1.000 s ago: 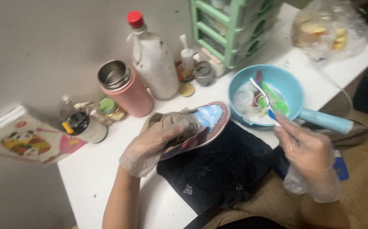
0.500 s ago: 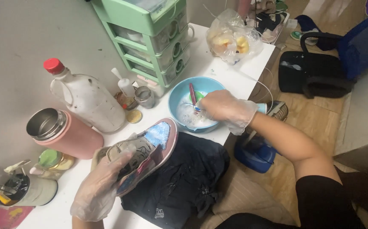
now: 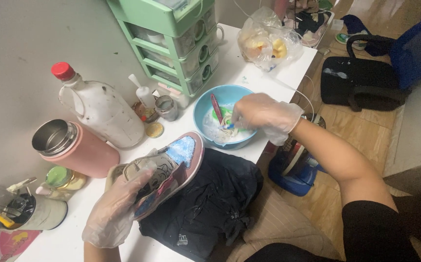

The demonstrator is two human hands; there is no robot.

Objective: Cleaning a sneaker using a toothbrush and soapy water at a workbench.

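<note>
Left hand (image 3: 118, 208) gripping the sneaker (image 3: 164, 172) over black cloth (image 3: 205, 204) on the counter (image 3: 69, 233); right hand (image 3: 264, 116) pinching a brush (image 3: 226, 125) inside the blue bowl (image 3: 203, 104).

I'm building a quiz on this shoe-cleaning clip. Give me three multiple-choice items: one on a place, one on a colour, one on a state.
1. Where is the right hand?
A. over the blue bowl
B. on the bottle
C. in a drawer

2. What colour is the cap of the big white bottle?
A. green
B. red
C. black

3. How is the shoe held?
A. lying free on the table
B. gripped by the gloved left hand above a dark cloth
C. dunked in the bowl

Answers: 1 A, its fingers dip a brush into the bowl. 2 B, the cap is plainly red. 3 B, the left hand's fingers wrap the shoe's heel end.
</note>
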